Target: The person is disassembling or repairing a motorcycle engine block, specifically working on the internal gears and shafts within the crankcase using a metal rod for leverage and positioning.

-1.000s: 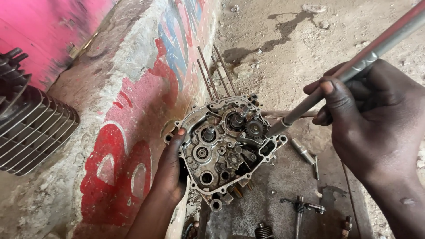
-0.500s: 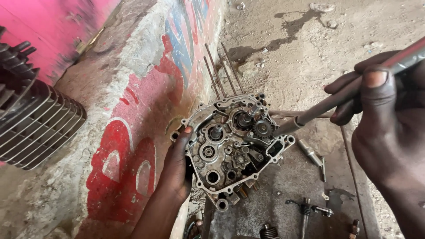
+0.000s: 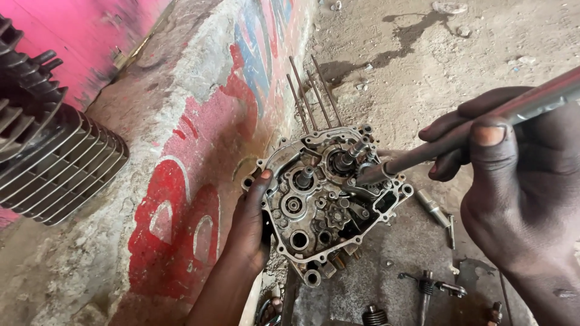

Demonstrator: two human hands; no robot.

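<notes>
Painted concrete wall (image 3: pixel 199 181), red/blue/white patches, runs along the left, w/ sandy ground (image 3: pixel 459 78) on the far right. A finned engine cylinder (image 3: pixel 54 163) sits at the left edge, well apart from the work. Centre: an open engine crankcase half (image 3: pixel 320 205), gears & bearing bores facing up, four long studs (image 3: pixel 311 90) sticking out of its far end; it stands against the wall's foot on a dark slab (image 3: pixel 393 265).

Left hand (image 3: pixel 251 223) is closed on the crankcase's left rim, thumb over the edge, steadying it. Right hand (image 3: pixel 519 175), on the right, is wrapped around a long metal rod tool (image 3: pixel 459 136); the tip sits on a fitting in the case's far-right part, beside a gear shaft. Whether the tip is seated on a fastener or just touching can't be told.

Small bits lie near, right of the case: a short steel pin (image 3: pixel 432 208), a small lever-like part (image 3: pixel 432 287), a spring (image 3: pixel 374 315).

Risks, as judged: the rod is held far from its tip at a slant, so it may slip off & gouge the case or hit the left thumb. The case, propped only by one hand, may tip. Grit may fall into open bearings.
</notes>
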